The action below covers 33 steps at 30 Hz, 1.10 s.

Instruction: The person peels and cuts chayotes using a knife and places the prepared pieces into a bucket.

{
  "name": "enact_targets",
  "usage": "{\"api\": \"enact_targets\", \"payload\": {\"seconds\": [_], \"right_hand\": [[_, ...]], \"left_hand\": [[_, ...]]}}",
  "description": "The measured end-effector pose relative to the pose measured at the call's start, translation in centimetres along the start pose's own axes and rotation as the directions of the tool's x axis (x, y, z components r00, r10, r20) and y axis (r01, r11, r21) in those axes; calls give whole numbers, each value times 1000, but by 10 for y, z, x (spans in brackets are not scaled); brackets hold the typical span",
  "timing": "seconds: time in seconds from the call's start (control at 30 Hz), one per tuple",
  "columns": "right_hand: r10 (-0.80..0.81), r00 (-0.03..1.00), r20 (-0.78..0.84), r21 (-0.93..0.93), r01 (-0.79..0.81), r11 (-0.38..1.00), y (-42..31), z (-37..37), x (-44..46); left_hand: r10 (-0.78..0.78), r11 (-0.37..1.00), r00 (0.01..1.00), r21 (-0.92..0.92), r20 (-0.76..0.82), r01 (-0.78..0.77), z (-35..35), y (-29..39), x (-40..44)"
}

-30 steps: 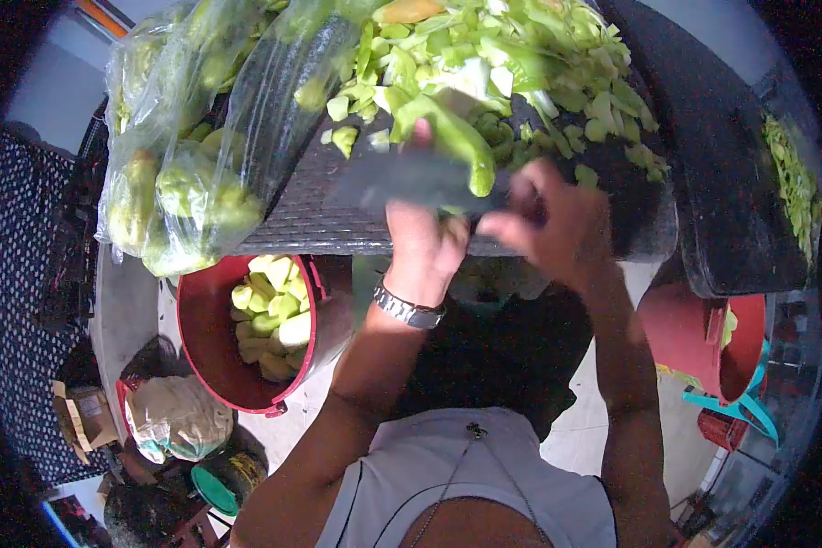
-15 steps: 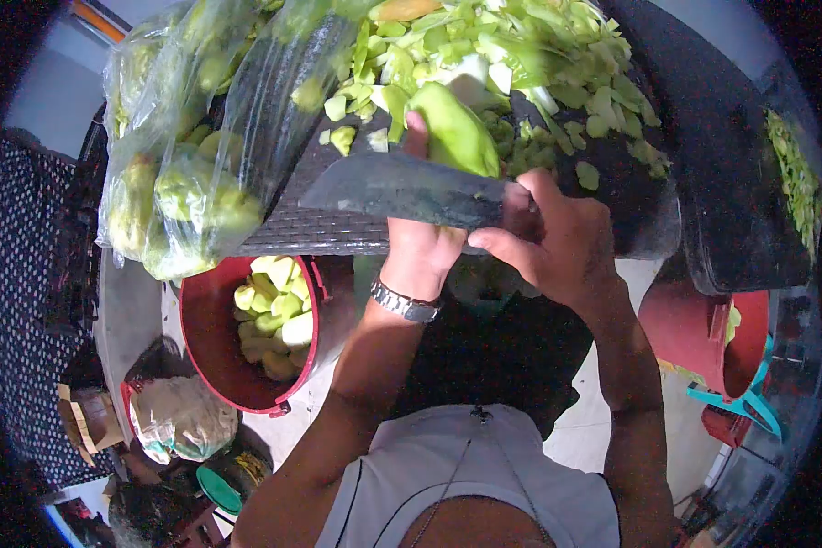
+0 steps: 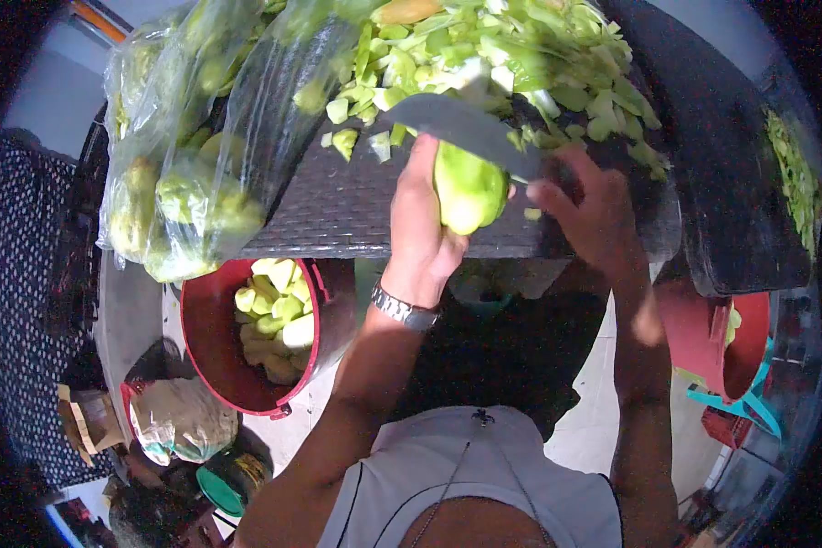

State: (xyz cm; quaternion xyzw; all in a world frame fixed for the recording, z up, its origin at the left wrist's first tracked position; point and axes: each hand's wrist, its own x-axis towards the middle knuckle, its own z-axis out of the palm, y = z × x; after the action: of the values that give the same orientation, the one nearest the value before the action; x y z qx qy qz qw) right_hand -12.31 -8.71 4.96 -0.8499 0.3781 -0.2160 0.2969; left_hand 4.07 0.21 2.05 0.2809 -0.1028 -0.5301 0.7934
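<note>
My left hand (image 3: 417, 219), with a metal watch on its wrist, is closed around a light green, pear-shaped chayote (image 3: 470, 196) just above the near part of the dark woven tabletop (image 3: 338, 215). My right hand (image 3: 594, 196) grips a broad-bladed knife (image 3: 461, 128); its handle is mostly hidden in the fingers and slightly blurred. The blade lies across the far end of the chayote, its tip pointing up and left. Beyond both hands spreads a heap of green and pale peelings (image 3: 521, 64).
A clear plastic bag (image 3: 192, 183) of whole green chayotes sits at the table's left. Below it stands a red bucket (image 3: 187, 338) with pale peeled pieces. Another red bucket (image 3: 694, 338) is at right, near a dark chair-like surface (image 3: 749, 219) with green scraps.
The knife has moved from across my left wrist to the far end of the chayote. The chayote's rounded end now points toward me, and my right hand has shifted right.
</note>
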Motion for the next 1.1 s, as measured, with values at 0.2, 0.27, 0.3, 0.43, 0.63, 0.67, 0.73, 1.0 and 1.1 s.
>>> {"api": "enact_targets", "payload": {"seconds": [0.2, 0.27, 0.3, 0.43, 0.63, 0.67, 0.73, 1.0, 1.1], "right_hand": [[-301, 954, 7, -96, 300, 949, -17, 22, -23], [-323, 946, -14, -82, 321, 943, -12, 24, -20], [-330, 944, -23, -74, 328, 942, -9, 24, -19], [-177, 984, -21, -153, 172, 973, 7, 19, -9], [-189, 972, 139, -24, 195, 981, -4, 10, -14], [-218, 968, 126, -3, 220, 976, -2, 12, -13], [-241, 964, 113, -8, 243, 970, 0, 13, -11], [-197, 978, 62, -113, 203, 973, 14, 8, 6], [-214, 976, 51, -94, 218, 971, 23, 7, 11]], "left_hand": [[23, 1000, 999, -13, 44, -22, -8, -12, 17], [67, 997, 997, -37, 37, -65, -4, -12, 18], [47, 998, 999, -30, 22, -46, -6, -12, 16], [5, 1000, 997, 28, -81, -3, -20, -16, 9], [-47, 999, 998, 13, 31, 46, -11, -11, 8], [-34, 999, 999, 13, 43, 33, -9, -11, 10], [-38, 999, 996, 12, 79, 37, -8, -7, 9], [-48, 999, 997, -1, 54, 48, -33, -13, 9], [-120, 991, 987, 78, 104, 112, -31, -6, 6]]}}
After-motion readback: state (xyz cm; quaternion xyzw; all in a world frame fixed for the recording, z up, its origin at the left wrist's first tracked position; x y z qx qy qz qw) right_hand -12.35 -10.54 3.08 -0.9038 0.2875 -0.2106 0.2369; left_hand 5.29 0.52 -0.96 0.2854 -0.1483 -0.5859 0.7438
